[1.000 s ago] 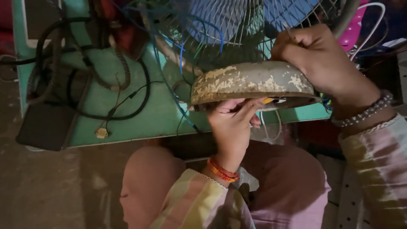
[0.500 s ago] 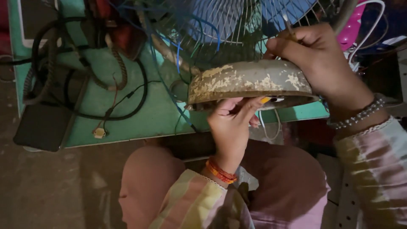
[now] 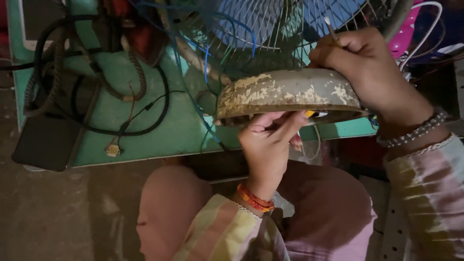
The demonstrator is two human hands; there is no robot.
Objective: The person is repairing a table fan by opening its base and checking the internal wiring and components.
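On the green counter (image 3: 159,135) a tangle of black cables (image 3: 82,87) and a braided rope (image 3: 130,63) lies beside a dark flat box (image 3: 46,145) at its left edge, with thin blue wires (image 3: 208,53) trailing toward the wire fan guard (image 3: 270,29) at the top of the view; the floor (image 3: 63,217) below is dim and bare-looking. The person sits close, knees in pink cloth (the light is low here). The round metal cover (image 3: 290,94), its paint flaked and patchy, is held just in front of the fan guard, above the person's lap. The left hand (image 3: 268,142) supports it from beneath, fingers curled up against the lower rim, a small yellow part (image 3: 310,114) showing just beside the fingertips. The right hand (image 3: 367,67) rests on the cover's upper right edge, fingers closed around a thin stick-like tool (image 3: 332,33) that points up toward the guard.
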